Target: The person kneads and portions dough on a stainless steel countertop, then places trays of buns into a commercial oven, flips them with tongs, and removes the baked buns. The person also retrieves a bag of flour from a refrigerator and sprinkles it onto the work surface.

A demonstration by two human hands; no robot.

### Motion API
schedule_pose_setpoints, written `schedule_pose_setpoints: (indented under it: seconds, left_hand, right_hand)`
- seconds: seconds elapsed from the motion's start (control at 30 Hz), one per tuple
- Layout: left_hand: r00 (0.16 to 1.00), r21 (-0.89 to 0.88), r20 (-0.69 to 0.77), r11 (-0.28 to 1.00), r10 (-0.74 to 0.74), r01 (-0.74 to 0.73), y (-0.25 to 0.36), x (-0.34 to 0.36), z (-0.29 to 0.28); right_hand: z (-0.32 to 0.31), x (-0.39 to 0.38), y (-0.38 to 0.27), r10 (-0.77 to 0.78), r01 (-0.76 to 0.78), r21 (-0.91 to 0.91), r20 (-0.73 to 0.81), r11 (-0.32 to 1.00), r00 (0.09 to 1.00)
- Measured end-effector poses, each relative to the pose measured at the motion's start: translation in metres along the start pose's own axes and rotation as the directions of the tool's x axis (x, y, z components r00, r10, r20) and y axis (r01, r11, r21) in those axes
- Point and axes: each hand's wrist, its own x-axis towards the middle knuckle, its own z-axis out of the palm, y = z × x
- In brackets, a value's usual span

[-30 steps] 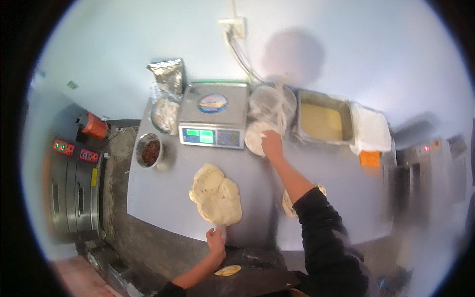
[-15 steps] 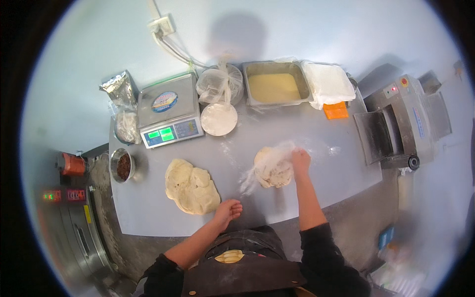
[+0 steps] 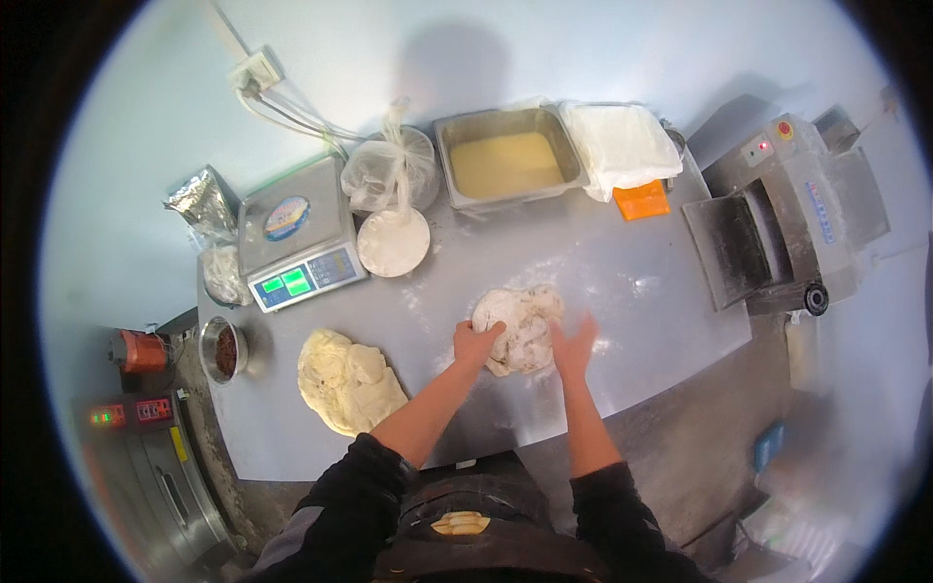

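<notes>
A round, flour-dusted piece of dough (image 3: 525,325) lies on the metal table in front of me. My left hand (image 3: 476,342) grips its left edge, the thumb on top and the other fingers hidden at the side. At the right edge is my right hand (image 3: 573,345), slightly blurred, its fingers stretched out and the thumb apart, close against the dough. A larger pale yellow dough mass (image 3: 350,382) rests nearer my left forearm, touched by neither hand. Loose flour is scattered around the dusted piece.
Along the back stand a digital scale (image 3: 299,233), a round container of flour (image 3: 394,243) with a plastic bag, a metal pan of yellow liquid (image 3: 515,165), white cloth (image 3: 622,146) and an orange scraper (image 3: 641,201). A dark-filled bowl (image 3: 224,350) sits left, a rolling machine (image 3: 777,214) right.
My left hand has moved from the table edge to the dusted dough. My right hand has dropped lower along its right side, and flour now covers the dough. The view has shifted slightly.
</notes>
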Motion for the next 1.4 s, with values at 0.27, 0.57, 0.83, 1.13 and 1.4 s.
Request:
schedule_pose_setpoints:
  seconds: [0.27, 0.57, 0.83, 1.13, 1.4]
  left_hand:
    - [0.991, -0.125, 0.127, 0.992, 0.047, -0.031, 0.041, -0.051, 0.016]
    - [0.995, -0.181, -0.036, 0.98, -0.088, 0.08, -0.017, -0.043, -0.004]
    - [0.995, -0.326, -0.092, 0.945, -0.025, -0.006, -0.103, -0.05, -0.094]
    - [0.999, -0.319, 0.049, 0.947, -0.016, 0.031, -0.083, -0.075, -0.119]
    - [1.0, -0.405, 0.015, 0.914, -0.005, 0.011, -0.092, -0.093, -0.134]
  right_hand:
    - [-0.05, 0.046, -0.032, 0.36, -0.713, 0.363, 0.674, 0.6, 0.645]
    - [-0.098, -0.021, -0.109, -0.407, 0.364, 0.182, 0.385, 0.913, 0.828]
    - [-0.017, 0.048, -0.066, -0.34, 0.399, -0.096, 0.366, 0.912, 0.866]
    - [0.085, 0.047, -0.207, -0.544, 0.419, 0.347, 0.513, 0.839, 0.664]
    - [0.23, 0.024, -0.303, -0.594, 0.636, 0.226, 0.664, 0.738, 0.454]
